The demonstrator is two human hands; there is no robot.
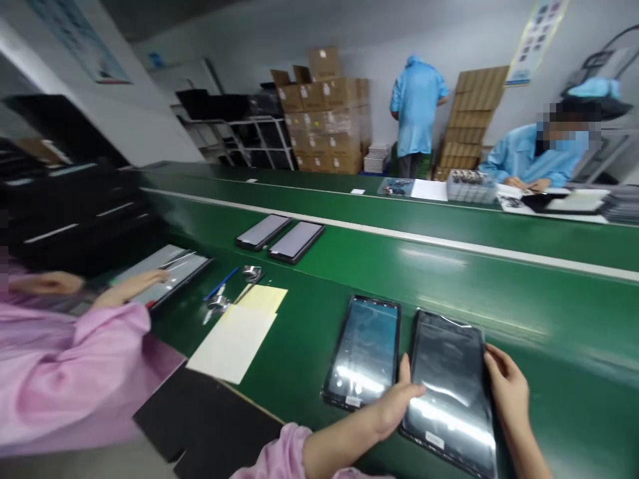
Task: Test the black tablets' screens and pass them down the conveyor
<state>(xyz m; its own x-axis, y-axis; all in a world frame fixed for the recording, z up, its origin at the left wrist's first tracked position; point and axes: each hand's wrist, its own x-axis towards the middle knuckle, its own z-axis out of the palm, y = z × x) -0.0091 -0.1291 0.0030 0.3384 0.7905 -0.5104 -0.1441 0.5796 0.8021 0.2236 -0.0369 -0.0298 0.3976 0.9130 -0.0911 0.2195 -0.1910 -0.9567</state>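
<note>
A dark tablet-like device [449,379] with a glossy screen, under what looks like clear film, lies at the lower right on the green work surface. My left hand [389,409] holds its left edge, thumb over the screen and a finger pointing up along the side. On the opposite edge my right hand [509,386] grips it, fingertips partly hidden. Just left of it, close to my left hand, rests a second device [364,349] with a bluish reflecting screen and a small white label at its lower edge.
Two more devices [294,241] lie farther back. White and yellow paper sheets [234,342], a blue stick [221,285] and small metal parts are left of centre. A pink-sleeved co-worker [74,372] touches a large panel [172,269]. Blue-coated people and cartons [324,126] stand beyond.
</note>
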